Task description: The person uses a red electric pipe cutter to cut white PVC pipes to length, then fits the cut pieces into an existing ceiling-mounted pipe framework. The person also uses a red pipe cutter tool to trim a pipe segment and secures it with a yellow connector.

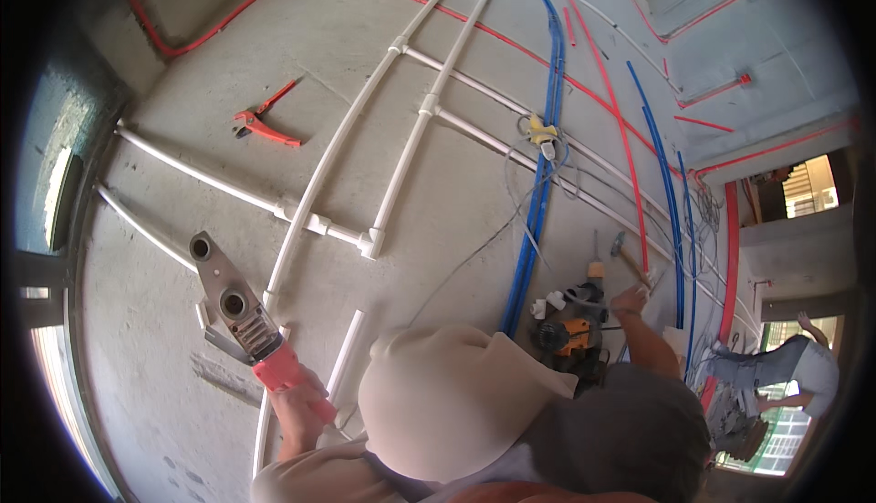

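My left hand (301, 416) is wrapped round the red handle of a pipe fusion welder (265, 343). The welder's flat metal plate, with round sockets on it, points up and away over the floor, near a white pipe (301, 229). My right hand (630, 300) is low at the right, its fingers curled, close to the handle end of a hammer (630, 256); what is in the fingers, if anything, is too small to tell. Left of it are a yellow-and-black power tool (573, 334) and white pipe fittings (549, 304).
Joined white pipes (401, 174) cross the concrete floor. A red pipe cutter (265, 126) lies far left. Blue pipes (538, 229), red conduit (584, 88) and loose grey cable (570, 174) run along the right. Another person (785, 366) bends by the far-right opening.
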Motion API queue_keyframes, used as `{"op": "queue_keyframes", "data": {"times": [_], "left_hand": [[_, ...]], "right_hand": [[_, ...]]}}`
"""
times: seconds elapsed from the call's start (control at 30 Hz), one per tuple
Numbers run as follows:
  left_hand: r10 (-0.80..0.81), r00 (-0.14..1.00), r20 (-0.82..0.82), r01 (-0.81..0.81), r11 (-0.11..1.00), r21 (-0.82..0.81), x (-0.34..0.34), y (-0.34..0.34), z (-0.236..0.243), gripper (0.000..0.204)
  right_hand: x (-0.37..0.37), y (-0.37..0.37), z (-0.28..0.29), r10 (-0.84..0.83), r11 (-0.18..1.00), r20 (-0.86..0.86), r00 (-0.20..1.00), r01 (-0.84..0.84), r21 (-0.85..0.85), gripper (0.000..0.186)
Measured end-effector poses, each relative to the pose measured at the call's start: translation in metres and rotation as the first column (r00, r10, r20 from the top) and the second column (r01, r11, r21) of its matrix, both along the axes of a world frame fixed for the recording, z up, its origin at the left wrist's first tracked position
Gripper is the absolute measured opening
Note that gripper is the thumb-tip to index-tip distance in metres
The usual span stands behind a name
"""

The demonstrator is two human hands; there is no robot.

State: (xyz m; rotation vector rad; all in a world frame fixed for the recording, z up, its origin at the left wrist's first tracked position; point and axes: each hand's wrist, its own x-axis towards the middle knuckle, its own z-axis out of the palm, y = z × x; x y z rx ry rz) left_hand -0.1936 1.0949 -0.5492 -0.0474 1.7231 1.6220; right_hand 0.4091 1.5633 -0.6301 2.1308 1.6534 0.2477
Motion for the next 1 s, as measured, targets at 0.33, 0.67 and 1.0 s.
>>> {"op": "queue_keyframes", "data": {"times": [0.33,0.67,1.0], "left_hand": [[0.242,0.964,0.111,-0.256,0.957,0.133,-0.010,0.008,-0.003,0.025],[0.104,0.509,-0.855,-0.158,0.987,0.026,0.001,0.055,0.004,0.075],[-0.453,0.726,-0.518,-0.027,0.733,-0.680,0.025,-0.095,-0.049,0.029]], "right_hand": [[-0.301,-0.068,0.094,-0.159,-0.283,-0.478,0.864,-0.504,-0.816,0.059],[-0.610,-0.266,0.085,-0.606,-0.103,-0.791,-0.078,-0.979,0.175,0.075],[-0.602,-0.231,0.036,-0.570,0.285,-0.820,0.049,-0.924,-0.253,0.009]]}}
